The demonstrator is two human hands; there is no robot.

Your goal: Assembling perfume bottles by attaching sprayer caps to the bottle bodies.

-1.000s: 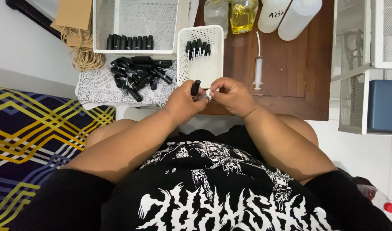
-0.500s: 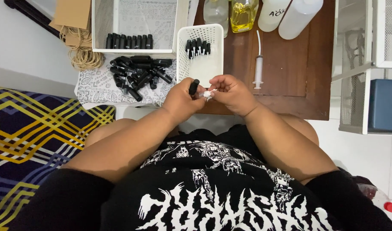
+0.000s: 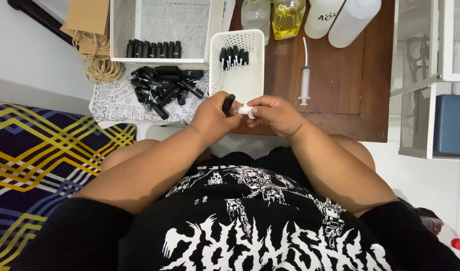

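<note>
Head view: left hand (image 3: 212, 116) grip closed on black vial (image 3: 228, 104); right hand (image 3: 274, 113) pinches white wad (image 3: 245, 110) just beside it, over counter (image 3: 350, 90) edge.

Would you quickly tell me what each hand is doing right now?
Left hand: closed on a small black vial.
Right hand: fingertips pinched on a small white piece, too small to identify.
</note>
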